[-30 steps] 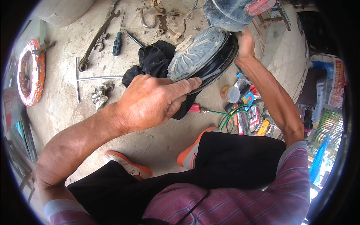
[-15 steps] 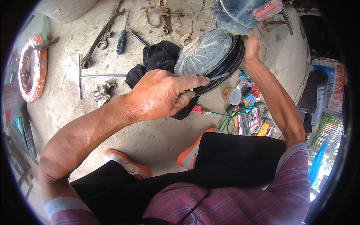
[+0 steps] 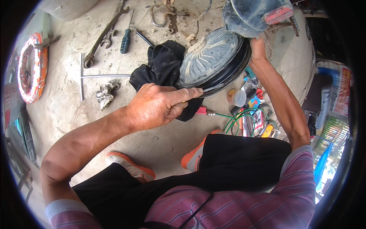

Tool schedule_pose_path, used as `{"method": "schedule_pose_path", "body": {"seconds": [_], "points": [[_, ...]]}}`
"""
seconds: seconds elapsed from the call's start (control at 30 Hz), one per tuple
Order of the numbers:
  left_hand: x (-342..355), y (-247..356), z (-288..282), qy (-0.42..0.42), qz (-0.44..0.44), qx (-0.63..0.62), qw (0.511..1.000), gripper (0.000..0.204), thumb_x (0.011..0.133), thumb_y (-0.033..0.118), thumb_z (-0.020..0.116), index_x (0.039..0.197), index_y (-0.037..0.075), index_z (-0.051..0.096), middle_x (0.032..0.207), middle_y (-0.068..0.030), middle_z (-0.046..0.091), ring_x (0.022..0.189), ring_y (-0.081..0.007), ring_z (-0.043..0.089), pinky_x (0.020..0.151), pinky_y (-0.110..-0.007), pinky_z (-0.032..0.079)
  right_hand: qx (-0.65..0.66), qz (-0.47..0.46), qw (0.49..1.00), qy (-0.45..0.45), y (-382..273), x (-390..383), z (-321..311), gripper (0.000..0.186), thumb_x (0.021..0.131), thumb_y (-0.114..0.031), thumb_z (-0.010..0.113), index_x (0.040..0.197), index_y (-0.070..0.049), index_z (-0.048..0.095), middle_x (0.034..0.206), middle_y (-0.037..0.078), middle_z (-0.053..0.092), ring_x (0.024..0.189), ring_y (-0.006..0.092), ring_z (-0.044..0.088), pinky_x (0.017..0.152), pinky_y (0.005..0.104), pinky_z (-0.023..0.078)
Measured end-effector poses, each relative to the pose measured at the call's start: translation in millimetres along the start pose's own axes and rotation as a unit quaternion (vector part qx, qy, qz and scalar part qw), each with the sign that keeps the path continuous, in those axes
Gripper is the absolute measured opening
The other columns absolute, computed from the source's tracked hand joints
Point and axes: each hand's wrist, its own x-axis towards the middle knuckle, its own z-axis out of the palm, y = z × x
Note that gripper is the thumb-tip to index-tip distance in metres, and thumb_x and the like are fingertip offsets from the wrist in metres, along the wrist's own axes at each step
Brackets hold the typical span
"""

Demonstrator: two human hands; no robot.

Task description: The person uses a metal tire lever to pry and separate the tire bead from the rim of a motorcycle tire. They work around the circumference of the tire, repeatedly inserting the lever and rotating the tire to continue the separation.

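A dusty wheel [image 3: 209, 57] with a ribbed hub cover and a black rim stands tilted in front of me. My left hand [image 3: 156, 105] is closed round a thin tool with a bit of yellow, its index finger stretched along a flat grey blade [image 3: 214, 90]. That blade lies against the wheel's near rim; most of the tool is hidden in the fingers. At the wheel's far right edge, my right hand [image 3: 258, 50] grips the rim, its fingers partly hidden. Black cloth [image 3: 164, 57] bunches beside and beneath the wheel.
Left of the cloth lie a screwdriver [image 3: 125, 41], a large wrench [image 3: 105, 36] and a T-shaped bar [image 3: 103, 76]. Beyond the wheel stands a grey body part with a red reflector [image 3: 278, 16]. A round tub [image 3: 238, 97], green hose [image 3: 232, 122] and small packets lie to the right.
My left hand has drawn back left and slightly nearer along the rim, showing more of the blade. The right hand still holds the wheel, and the whole view has shifted slightly.
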Motion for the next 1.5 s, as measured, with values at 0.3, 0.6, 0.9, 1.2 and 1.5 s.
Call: {"method": "schedule_pose_path", "body": {"seconds": [0.3, 0.6, 0.9, 1.2, 1.5], "points": [[-2.2, 5.5, 3.0, 0.028, -0.004, 0.039, 0.999, 0.058, 0.095, 0.009, 0.075, 0.151, 0.018, 0.07, 0.079, -0.0101, 0.073, 0.064, -0.031, 0.073, 0.058, -0.044, 0.062, 0.031, 0.041, 0.999, -0.013, 2.0, -23.9, -0.4, 0.04, 0.109, -0.023, 0.061, 0.144, -0.004, 0.062, 0.141, 0.009, 0.067, 0.129, 0.0241, 0.063, 0.112, 0.0416, 0.051], [38.2, 16.4, 17.2, 0.082, -0.002, 0.013, 0.997, 0.054, 0.098, 0.013, 0.071, 0.152, 0.016, 0.068, 0.085, -0.0133, 0.078, 0.07, -0.0356, 0.076, 0.063, -0.048, 0.064, -0.016, 0.02, 1.0, -0.002, -14.1, -31.9, 16.2, 0.049, 0.107, -0.023, 0.066, 0.152, -0.005, 0.059, 0.144, 0.008, 0.068, 0.134, 0.0228, 0.061, 0.116, 0.0404, 0.047], [19.7, 15.3, 21.9, 0.071, -0.009, -0.032, 0.997, 0.055, 0.098, 0.009, 0.071, 0.152, 0.016, 0.067, 0.091, -0.0138, 0.08, 0.078, -0.0376, 0.078, 0.069, -0.046, 0.066, -0.028, -0.007, 0.999, -0.045, -13.2, -35.2, 12.0, 0.047, 0.103, -0.019, 0.071, 0.147, -0.004, 0.063, 0.142, 0.008, 0.07, 0.132, 0.0208, 0.062, 0.116, 0.039, 0.046], [26.6, 15.3, 9.3, 0.05, 0.003, 0.0, 0.999, 0.052, 0.096, 0.008, 0.071, 0.147, 0.013, 0.07, 0.089, -0.0159, 0.08, 0.076, -0.0378, 0.078, 0.068, -0.047, 0.065, -0.015, -0.03, 0.998, -0.044, -6.1, -38.6, 20.6, 0.041, 0.102, -0.018, 0.071, 0.14, -0.004, 0.068, 0.135, 0.006, 0.072, 0.124, 0.0183, 0.064, 0.111, 0.0356, 0.046], [-3.3, 5.2, 3.2, 0.026, 0.01, -0.005, 1.0, 0.054, 0.096, 0.003, 0.068, 0.149, 0.013, 0.07, 0.097, -0.016, 0.081, 0.08, -0.0374, 0.079, 0.071, -0.045, 0.066, -0.03, -0.032, 0.998, -0.033, -10.3, -43.3, 17.2, 0.039, 0.102, -0.019, 0.07, 0.138, -0.003, 0.069, 0.134, 0.005, 0.072, 0.123, 0.0171, 0.063, 0.111, 0.0343, 0.046]]}}
